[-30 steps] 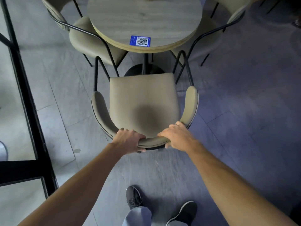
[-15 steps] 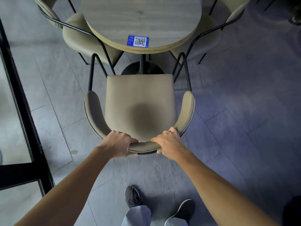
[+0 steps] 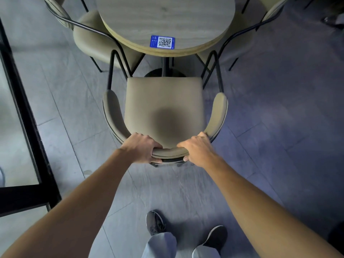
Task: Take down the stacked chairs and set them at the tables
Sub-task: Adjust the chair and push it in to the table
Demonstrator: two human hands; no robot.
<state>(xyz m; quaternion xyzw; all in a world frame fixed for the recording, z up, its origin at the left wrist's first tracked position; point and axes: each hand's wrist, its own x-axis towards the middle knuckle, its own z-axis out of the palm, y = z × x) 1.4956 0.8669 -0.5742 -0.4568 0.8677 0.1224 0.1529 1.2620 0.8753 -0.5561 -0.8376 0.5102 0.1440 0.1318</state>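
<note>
A beige padded chair [image 3: 163, 101] with a curved backrest and black metal legs stands on the floor facing a round wooden table [image 3: 167, 19]. Its seat front reaches the table's near edge. My left hand [image 3: 141, 148] grips the left part of the backrest's top. My right hand [image 3: 197, 148] grips the same backrest to the right, fingers wrapped over the rim. A blue QR sticker [image 3: 162, 42] lies on the table near its edge.
Two more beige chairs stand at the table, one at the left [image 3: 96, 40] and one at the right [image 3: 264, 17]. A black metal frame with glass [image 3: 28, 116] runs along the left. My feet [image 3: 155, 222] are on the grey tiled floor behind the chair.
The chair, held by both hands, has come closer to the table, its seat front nearer the table's edge. Both grips are unchanged.
</note>
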